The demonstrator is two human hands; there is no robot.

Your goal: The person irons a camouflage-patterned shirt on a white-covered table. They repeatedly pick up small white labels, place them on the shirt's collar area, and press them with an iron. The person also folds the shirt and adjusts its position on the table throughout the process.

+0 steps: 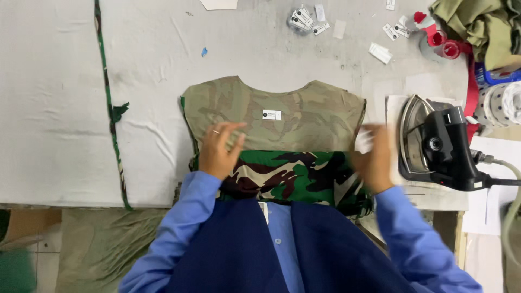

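Roughly, left to right:

Strip: a thin camouflage strip (111, 108) runs near-to-far along the left of the surface (49, 81), well apart from both hands.

Left hand: the left hand (220, 149) lies flat and open on the garment's left part, fingers spread and pointing far-right; it presses the cloth but grips nothing.

Garment: the camouflage garment (304, 116) lies spread in the middle of the surface, its long axis left to right, neckline far, a small white label (272, 115) below it. The near edge is folded up, showing the brighter green side (287, 173) between the hands.

Right hand: the right hand (374, 157) is blurred at the garment's right edge; how far open it is I cannot tell.

Iron: a black iron (434, 144) rests just right of that hand.

Nearer: both hands touch the garment, one at each end.
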